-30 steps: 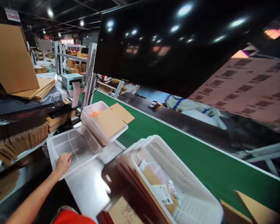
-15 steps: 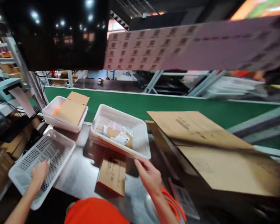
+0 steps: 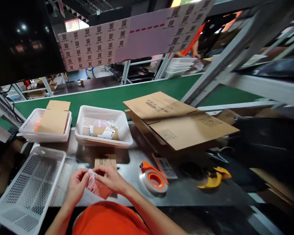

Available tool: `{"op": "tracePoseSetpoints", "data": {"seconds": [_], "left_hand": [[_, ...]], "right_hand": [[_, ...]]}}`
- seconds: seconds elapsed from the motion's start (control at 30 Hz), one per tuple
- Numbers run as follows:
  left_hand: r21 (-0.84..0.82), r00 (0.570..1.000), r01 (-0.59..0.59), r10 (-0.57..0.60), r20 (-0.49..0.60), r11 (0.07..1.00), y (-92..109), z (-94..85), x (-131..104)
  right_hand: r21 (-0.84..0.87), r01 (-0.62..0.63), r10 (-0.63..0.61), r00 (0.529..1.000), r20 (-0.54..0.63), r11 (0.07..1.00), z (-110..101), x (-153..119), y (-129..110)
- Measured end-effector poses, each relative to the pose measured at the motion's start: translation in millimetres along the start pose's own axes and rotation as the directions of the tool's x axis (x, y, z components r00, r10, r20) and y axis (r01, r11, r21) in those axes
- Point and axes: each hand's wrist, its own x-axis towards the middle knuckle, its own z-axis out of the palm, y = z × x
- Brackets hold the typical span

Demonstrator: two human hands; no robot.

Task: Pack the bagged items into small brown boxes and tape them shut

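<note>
My left hand (image 3: 76, 186) and my right hand (image 3: 111, 179) are close together in front of my body. Both have their fingers closed on a small printed label (image 3: 92, 183), pinching its upper part. The label is pale, with dark print, and hangs at a slant. Just beyond my fingers, a small brown cardboard box (image 3: 106, 160) rests on the metal table, partly hidden by my right hand. To the left of my left hand is a white perforated basket (image 3: 60, 163), with no item visible inside.
Farther back, a white basket (image 3: 127, 132) contains small packets, and another basket (image 3: 30, 122) holds a folded cardboard piece (image 3: 54, 117). An orange tape dispenser (image 3: 155, 181), a yellow dispenser (image 3: 214, 179) and a large open carton (image 3: 176, 120) lie to the right. Behind runs a green conveyor (image 3: 100, 93).
My left hand has left the near-left basket, and my right hand has come away from the middle basket's edge. They now meet at the label. The view has swung right.
</note>
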Motion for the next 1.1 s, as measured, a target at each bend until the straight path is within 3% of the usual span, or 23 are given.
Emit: {"op": "tracePoseSetpoints", "data": {"seconds": [0.17, 0.3, 0.63, 0.9, 1.1], "left_hand": [[0.029, 1.000, -0.001, 0.001, -0.005, 1.000, 1, 10.3, -2], [0.088, 0.999, -0.039, 0.037, 0.021, 0.995, 0, 20.1, -5], [0.372, 0.974, -0.220, 0.187, 0.125, 0.902, -8, 32.2, -3], [0.207, 0.997, 0.039, -0.054, 0.063, 0.977, -47, 48.1, 2], [0.132, 0.988, 0.147, -0.152, 0.032, 0.980, -53, 45.3, 5]], "right_hand": [[-0.047, 0.140, -0.145, 0.979, -0.145, 0.989, 7, -10, 8], [-0.170, 0.261, -0.284, 0.951, -0.126, 0.950, 5, -13, 14], [-0.390, 0.340, -0.402, 0.911, -0.088, 0.856, 2, -34, 38], [-0.470, 0.317, -0.412, 0.905, -0.111, 0.823, 12, -48, 65], [-0.537, 0.319, -0.434, 0.895, -0.100, 0.781, 16, -50, 67]]}}
